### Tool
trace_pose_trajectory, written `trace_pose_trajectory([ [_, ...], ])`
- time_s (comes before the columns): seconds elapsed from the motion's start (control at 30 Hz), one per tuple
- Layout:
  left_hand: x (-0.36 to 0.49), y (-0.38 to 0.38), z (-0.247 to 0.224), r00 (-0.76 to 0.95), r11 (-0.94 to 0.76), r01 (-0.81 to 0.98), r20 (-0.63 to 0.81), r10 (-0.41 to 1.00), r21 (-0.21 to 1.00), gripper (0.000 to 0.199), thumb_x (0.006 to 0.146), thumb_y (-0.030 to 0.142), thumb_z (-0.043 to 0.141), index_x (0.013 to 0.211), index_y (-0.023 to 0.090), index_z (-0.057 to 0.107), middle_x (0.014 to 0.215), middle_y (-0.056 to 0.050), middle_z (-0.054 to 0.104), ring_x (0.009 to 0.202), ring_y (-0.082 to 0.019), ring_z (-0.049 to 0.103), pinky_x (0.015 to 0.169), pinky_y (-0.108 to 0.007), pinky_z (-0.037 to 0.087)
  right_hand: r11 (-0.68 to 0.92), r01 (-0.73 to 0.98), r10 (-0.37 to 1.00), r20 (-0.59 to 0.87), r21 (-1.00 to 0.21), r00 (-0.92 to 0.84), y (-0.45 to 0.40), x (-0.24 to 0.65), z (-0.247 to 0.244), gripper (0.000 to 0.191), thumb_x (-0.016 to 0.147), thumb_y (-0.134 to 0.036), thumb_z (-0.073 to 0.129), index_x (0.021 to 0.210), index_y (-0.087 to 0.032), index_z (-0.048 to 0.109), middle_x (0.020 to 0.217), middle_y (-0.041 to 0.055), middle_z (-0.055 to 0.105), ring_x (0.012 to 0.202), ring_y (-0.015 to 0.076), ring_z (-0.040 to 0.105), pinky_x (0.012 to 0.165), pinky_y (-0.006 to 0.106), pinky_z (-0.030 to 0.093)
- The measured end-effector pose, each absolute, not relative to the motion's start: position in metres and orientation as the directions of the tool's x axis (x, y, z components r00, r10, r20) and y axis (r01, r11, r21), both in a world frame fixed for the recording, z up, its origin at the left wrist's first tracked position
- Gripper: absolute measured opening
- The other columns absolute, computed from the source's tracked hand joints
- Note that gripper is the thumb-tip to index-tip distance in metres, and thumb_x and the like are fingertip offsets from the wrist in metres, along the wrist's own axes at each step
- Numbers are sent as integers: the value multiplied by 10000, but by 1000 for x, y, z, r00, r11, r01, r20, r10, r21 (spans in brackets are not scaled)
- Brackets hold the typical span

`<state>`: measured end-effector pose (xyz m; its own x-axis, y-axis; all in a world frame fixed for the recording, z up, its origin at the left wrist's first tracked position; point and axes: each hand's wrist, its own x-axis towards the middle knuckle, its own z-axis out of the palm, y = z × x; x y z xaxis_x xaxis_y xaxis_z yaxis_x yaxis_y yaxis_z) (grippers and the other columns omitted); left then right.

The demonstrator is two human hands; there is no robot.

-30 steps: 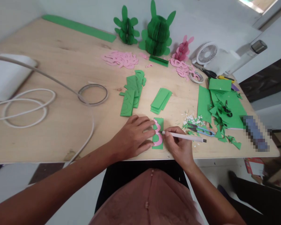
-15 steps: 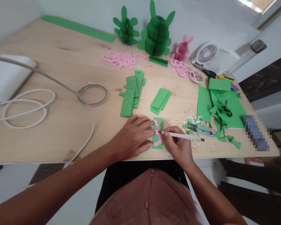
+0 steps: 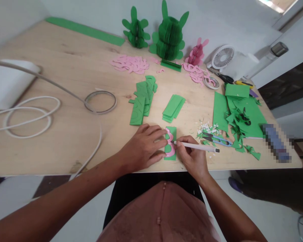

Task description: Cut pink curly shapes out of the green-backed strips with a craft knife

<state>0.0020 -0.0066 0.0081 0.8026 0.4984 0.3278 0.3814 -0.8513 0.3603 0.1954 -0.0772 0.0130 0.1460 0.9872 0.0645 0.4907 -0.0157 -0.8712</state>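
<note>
My left hand (image 3: 145, 147) lies palm down with its fingers stretched out. Its fingertips press the left edge of a pink curved paper cutout (image 3: 170, 151) onto a small green paper rectangle (image 3: 174, 131). In my right hand (image 3: 192, 155) is a white pen (image 3: 199, 146), gripped near its tip. The tip touches down at the notch of the cutout, over the green paper. Just beyond lies a small stack of blank green strips (image 3: 173, 107). Up and left of it are green strips with drawn curves (image 3: 138, 108).
Blue thread snips (image 3: 217, 139) lie right of my right hand beside white paper bits (image 3: 208, 129) and green scraps (image 3: 236, 121). Green and pink paper rabbits (image 3: 169, 37) stand along the wall. A white cable (image 3: 30, 97) loops over the left side. A person's leg (image 3: 262, 188) shows at right.
My hands, the pen and the cutout look almost still. At the lower right, the other person's legs have shifted, and a shoe now shows.
</note>
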Motion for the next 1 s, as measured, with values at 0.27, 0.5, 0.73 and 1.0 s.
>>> trace_pose_trajectory([
  [0.27,1,-5,4,806,-862,365,343,482,352,232,913,352,514,1065,215,625,1283,-86,600,1200,-290,475,972,-468,327,-15,518,989,63,-855,133,-77,195,16,157,901,-320,533,833,-199,608,677,-16,590,550,99,495,456,213,327],
  [0.5,2,-4,3,805,-862,369,345,483,347,228,906,349,521,1060,219,628,1288,-85,599,1200,-291,477,975,-467,326,-4,542,991,70,-841,115,-78,196,19,151,906,-307,527,834,-199,603,672,-18,581,556,100,495,463,215,325],
  [0.73,1,-5,3,810,-860,370,331,484,352,233,910,357,518,1065,216,620,1296,-86,592,1213,-291,471,984,-468,322,-2,534,992,68,-845,111,-80,198,19,140,909,-301,528,848,-198,601,689,-17,594,568,103,514,490,216,360],
  [1.0,1,-5,4,807,-861,370,338,484,348,226,905,353,527,1053,216,627,1294,-87,596,1207,-292,475,977,-467,325,3,552,992,73,-834,105,-81,198,19,137,908,-300,528,850,-201,604,697,-12,601,582,109,530,497,216,375],
])
